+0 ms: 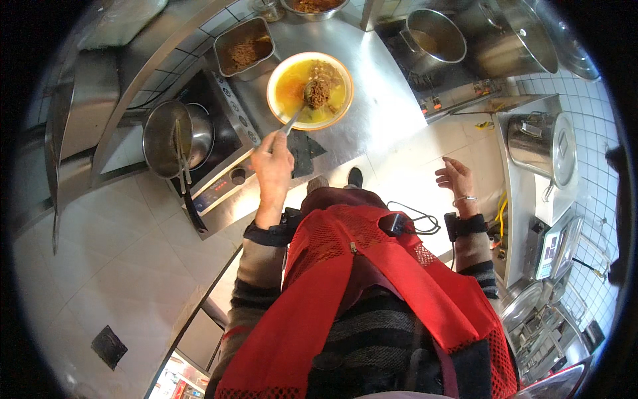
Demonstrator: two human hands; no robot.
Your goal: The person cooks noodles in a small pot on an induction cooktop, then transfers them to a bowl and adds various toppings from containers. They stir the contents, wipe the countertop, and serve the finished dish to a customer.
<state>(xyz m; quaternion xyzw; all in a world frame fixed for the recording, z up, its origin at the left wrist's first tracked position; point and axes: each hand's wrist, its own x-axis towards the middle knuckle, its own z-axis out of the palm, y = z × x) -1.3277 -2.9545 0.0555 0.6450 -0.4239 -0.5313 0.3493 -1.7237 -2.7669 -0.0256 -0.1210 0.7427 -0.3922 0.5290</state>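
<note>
My left hand (273, 158) grips the handle of a metal ladle (294, 119) over the counter. The ladle's bowl, heaped with brown minced food (317, 95), is over or in the yellow broth of a large white bowl (269, 95) with an orange rim; whether it touches the broth I cannot tell. Darker bits and an orange patch show in the broth. Behind the bowl to the left stands a square metal container (272, 36) of similar brown food. My right hand (454, 175) hangs in the air above the floor at the right, fingers loosely apart, holding nothing.
A steel counter (369, 80) bears the bowl. At the left are an induction cooker (219, 192) and a pan (167, 139) with tongs or chopsticks across it. Deep metal pots (433, 37) stand at the back right, a lidded pot (533, 144) on the right-hand shelf.
</note>
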